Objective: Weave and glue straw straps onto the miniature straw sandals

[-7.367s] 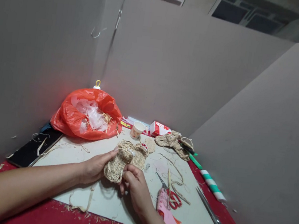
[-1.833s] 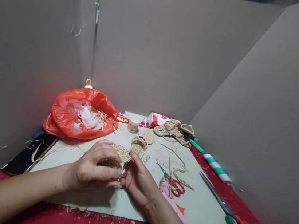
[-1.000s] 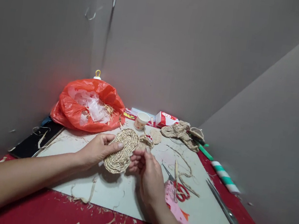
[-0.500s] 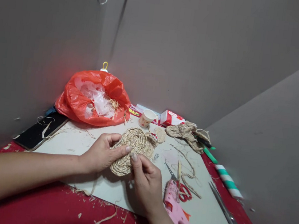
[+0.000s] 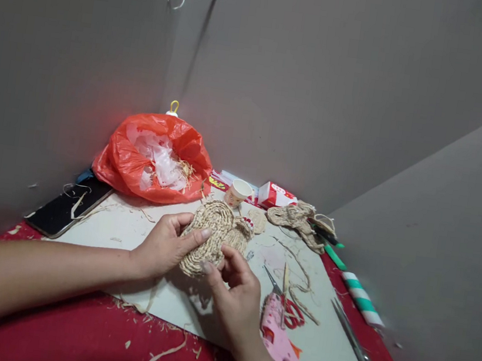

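Observation:
A coiled piece of tan braided straw (image 5: 213, 224), with small red beads at its upper right, is held above the white board (image 5: 179, 308). My left hand (image 5: 161, 247) grips its left side, thumb on the front face and fingers behind. At its lower right edge is my right hand (image 5: 235, 292), with thumb and forefinger bent round the rim and touching the straw. The other right fingers are curled and partly hidden.
An orange plastic bag (image 5: 115, 158) and a phone (image 5: 63, 210) lie left. Behind stand a paper cup (image 5: 238, 193) and red-white box (image 5: 275, 195). A pink glue gun (image 5: 280, 339), straw cords and large scissors (image 5: 357, 344) are at the right.
My right thumb and forefinger have spread somewhat along the straw piece's lower edge. The piece is tilted slightly differently in my left hand. The camera view has shifted a little.

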Tool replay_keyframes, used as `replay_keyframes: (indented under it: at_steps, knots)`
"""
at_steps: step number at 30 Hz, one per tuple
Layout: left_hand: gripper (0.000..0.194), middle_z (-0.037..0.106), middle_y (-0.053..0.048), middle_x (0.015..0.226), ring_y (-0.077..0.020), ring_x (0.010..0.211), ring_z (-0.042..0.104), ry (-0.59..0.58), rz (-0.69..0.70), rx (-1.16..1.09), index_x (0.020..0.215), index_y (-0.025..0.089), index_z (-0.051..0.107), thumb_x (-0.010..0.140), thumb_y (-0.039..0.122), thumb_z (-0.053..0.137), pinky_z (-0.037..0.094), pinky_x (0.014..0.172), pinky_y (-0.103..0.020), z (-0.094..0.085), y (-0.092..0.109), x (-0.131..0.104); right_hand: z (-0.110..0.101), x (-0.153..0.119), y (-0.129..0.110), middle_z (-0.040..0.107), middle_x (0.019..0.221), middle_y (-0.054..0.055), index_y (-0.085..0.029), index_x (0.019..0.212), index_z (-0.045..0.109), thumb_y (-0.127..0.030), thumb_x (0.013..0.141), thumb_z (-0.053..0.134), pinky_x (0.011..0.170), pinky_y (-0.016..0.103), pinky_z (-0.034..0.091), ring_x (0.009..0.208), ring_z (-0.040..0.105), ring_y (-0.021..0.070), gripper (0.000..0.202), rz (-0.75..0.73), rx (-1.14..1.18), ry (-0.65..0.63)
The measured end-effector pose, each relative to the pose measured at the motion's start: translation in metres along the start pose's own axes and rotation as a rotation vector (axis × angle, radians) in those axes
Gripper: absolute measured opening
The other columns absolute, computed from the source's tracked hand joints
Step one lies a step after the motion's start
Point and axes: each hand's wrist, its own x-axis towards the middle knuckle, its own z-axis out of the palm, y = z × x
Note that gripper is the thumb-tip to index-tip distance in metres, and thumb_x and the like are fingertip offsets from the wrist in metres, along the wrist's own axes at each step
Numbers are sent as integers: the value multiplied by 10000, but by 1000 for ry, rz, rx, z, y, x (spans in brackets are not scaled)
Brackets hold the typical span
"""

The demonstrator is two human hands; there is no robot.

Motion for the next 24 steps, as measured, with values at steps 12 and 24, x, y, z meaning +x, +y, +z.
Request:
replay_keyframes:
  at_steps: [12,24]
  knots:
    - [227,622,-34,795,-146,755,561,-14,-5,40,825,124,615,812,346,658,471,688,-281,1,-4,-4,-1,4,-2,340,557,-70,-202,614,430,-388,865,611,491,228,274,522,307,96,361,15,80,-118]
    - [297,597,5,687,-101,602,511,-36,-41,-85,782,132,618,833,424,620,430,600,-245,1,-3,-1,-8,6,3,440,559,-47,-189,665,518,-385,901,568,473,218,324,507,394,100,310,49,164,-139]
